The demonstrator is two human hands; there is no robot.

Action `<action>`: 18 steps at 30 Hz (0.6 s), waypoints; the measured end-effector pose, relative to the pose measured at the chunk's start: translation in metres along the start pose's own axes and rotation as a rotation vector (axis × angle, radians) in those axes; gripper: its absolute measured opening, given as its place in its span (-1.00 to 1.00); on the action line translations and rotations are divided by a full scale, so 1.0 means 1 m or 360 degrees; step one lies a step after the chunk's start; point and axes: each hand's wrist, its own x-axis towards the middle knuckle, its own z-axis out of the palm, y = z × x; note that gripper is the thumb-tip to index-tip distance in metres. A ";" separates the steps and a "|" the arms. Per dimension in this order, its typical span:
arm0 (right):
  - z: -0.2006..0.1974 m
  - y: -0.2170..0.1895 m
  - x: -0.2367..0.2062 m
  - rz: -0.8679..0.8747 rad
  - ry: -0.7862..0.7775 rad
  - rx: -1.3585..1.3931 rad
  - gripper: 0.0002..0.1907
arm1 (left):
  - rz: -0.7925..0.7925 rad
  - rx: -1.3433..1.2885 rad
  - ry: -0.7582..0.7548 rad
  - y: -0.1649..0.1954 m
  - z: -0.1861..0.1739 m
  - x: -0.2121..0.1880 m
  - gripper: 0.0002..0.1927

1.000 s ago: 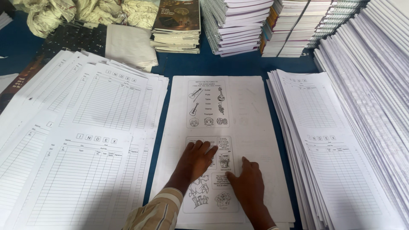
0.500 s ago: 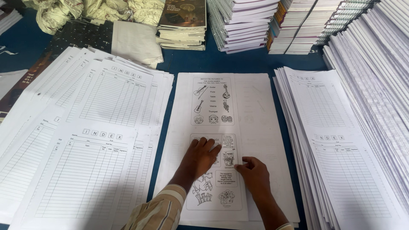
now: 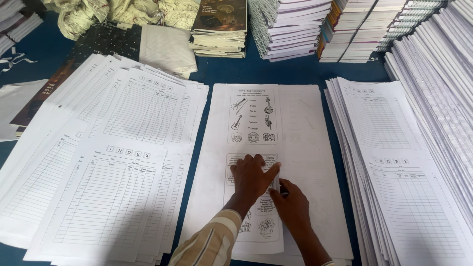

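- My left hand (image 3: pixel 252 178) is pressing flat, fingers spread, pinning the worksheet (image 3: pixel 256 162) so it cannot slide.
- My right hand (image 3: pixel 291 204) is pinching its edge, mid-table between the index-sheet piles (image 3: pixel 118 162).

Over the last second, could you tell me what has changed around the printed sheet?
The right hand slid up the picture sheet toward the left hand, its fingertips now meeting the left thumb. The left hand stayed flat on the sheet; the form stacks stayed put.

a blue table (image 3: pixel 231 73) carries fanned stacks of ruled index sheets (image 3: pixel 113 162), a middle pile of picture worksheets (image 3: pixel 300 123), spiral notebooks (image 3: pixel 290 27) and crumpled cloth (image 3: pixel 123 12).
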 end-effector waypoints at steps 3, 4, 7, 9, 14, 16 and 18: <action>0.002 0.003 0.001 -0.0122 0.0007 -0.0067 -0.49 | -0.0126 0.0033 -0.0186 0.010 -0.012 0.007 -0.23; 0.004 0.002 0.001 -0.0145 0.0009 -0.0074 -0.49 | -0.0138 0.0045 -0.0243 0.011 -0.015 0.008 -0.20; 0.004 0.000 -0.001 -0.0179 -0.0008 -0.0105 -0.48 | -0.0189 0.0046 -0.0372 0.009 -0.016 0.015 -0.32; 0.005 -0.003 -0.003 -0.0157 -0.0057 -0.0138 -0.48 | -0.0208 0.0009 -0.0367 0.003 -0.012 0.020 -0.48; -0.002 -0.005 0.002 -0.0007 0.0017 -0.0187 -0.53 | -0.0292 -0.0155 -0.0416 -0.018 0.001 0.037 -0.69; -0.006 -0.001 0.005 -0.0020 0.0061 -0.0335 -0.55 | -0.0278 -0.0168 -0.0418 -0.025 0.003 0.041 -0.68; -0.011 0.005 0.005 -0.0130 0.0118 -0.0600 -0.64 | -0.0247 -0.0204 -0.0401 -0.029 0.005 0.041 -0.69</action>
